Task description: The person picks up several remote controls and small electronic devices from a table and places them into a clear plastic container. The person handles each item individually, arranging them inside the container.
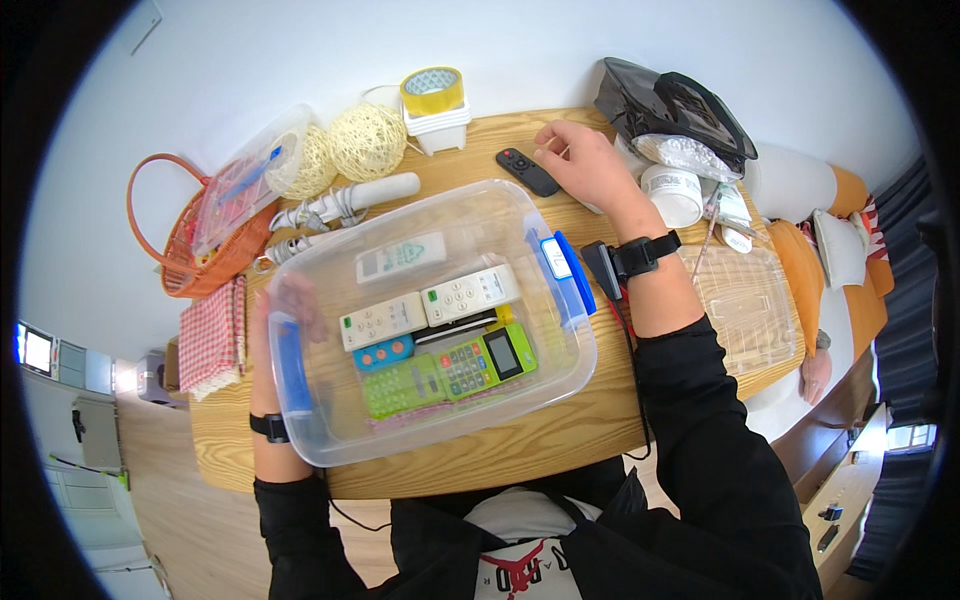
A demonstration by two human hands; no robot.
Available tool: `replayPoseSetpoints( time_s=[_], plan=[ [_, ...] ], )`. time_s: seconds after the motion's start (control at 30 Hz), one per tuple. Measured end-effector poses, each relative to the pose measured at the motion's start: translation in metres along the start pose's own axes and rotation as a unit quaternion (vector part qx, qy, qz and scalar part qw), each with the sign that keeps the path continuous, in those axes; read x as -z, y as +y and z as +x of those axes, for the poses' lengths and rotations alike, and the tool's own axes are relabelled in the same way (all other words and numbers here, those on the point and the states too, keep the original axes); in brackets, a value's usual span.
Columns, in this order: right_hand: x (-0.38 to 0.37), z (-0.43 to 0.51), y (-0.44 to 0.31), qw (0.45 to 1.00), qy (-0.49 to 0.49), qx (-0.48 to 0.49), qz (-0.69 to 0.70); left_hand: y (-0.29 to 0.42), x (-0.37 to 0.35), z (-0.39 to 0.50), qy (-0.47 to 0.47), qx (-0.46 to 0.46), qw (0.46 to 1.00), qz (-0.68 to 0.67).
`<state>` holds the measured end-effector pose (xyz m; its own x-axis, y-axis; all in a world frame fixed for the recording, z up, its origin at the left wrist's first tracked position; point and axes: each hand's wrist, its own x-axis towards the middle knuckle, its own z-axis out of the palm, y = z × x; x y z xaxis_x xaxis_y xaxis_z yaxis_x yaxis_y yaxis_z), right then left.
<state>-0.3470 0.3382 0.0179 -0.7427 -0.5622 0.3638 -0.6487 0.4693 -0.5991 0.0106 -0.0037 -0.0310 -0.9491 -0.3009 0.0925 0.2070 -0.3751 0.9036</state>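
Observation:
A clear plastic storage bin with blue latches stands before me on the wooden table. My left hand is at its left end, seen blurred through the translucent wall; whether it grips the bin is unclear. Inside lie two white remote controls, a blue remote, a lime-green handheld device with keypad and screen, and a white box near the far wall. Beyond the bin's far right corner, my right hand has curled, parted fingers and holds nothing. A black remote lies just left of it.
Yellow tape tops stacked white pots. Left are string balls, a white corded rod, an orange basket and checked cloth. Right are a black bag, white jar and clear lid.

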Motion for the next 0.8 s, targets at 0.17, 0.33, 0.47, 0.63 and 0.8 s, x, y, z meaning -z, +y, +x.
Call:
replayPoseSetpoints(
  time_s=[0.17,0.33,0.47,0.63,0.8],
  plan=[
    [-0.0034,0.0008,0.0069,1.000,0.010,-0.003,0.014,-0.0004,-0.0037,-0.0009,0.006,-0.021,0.999,0.027],
    [0.0039,0.0006,0.0061,1.000,0.021,0.009,0.011,0.0009,-0.0066,-0.0008,0.003,-0.017,1.000,0.025],
    [0.0052,-0.0018,0.0033,1.000,0.026,0.008,0.010,0.0014,-0.0058,0.0002,-0.012,-0.026,0.999,0.037],
    [0.0040,-0.0018,0.0035,1.000,0.018,0.007,-0.004,0.0027,-0.0054,-0.0002,0.003,-0.008,1.000,0.026],
    [0.0035,-0.0012,0.0050,1.000,0.014,0.005,-0.019,0.0030,-0.0087,-0.0016,0.011,-0.009,0.999,0.029]
  ],
)
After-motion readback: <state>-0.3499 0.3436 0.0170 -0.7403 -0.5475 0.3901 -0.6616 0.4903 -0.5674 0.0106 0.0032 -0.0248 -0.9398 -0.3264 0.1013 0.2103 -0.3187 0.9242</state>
